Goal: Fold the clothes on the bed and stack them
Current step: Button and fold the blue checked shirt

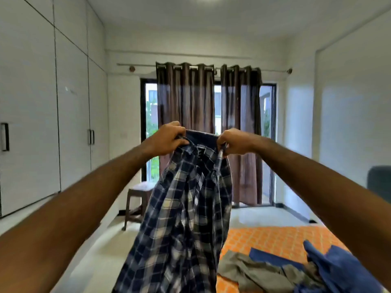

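A navy and cream checked shirt [182, 218] hangs in the air in front of me, held up by its collar. My left hand [167, 139] grips the collar's left side and my right hand [234, 142] pinches its right side, both arms stretched forward at about chest height. The shirt's body drops down past the frame's lower edge. Below right lies the bed with an orange patterned sheet [275, 240]. On it lie a crumpled grey-green garment [254, 273] and a blue garment [338, 269], both unfolded.
White wardrobe doors [42, 123] line the left wall. A brown stool [137, 199] stands on the pale floor by the brown curtains [203, 123] and glass door. A dark chair [379, 182] shows at the right edge.
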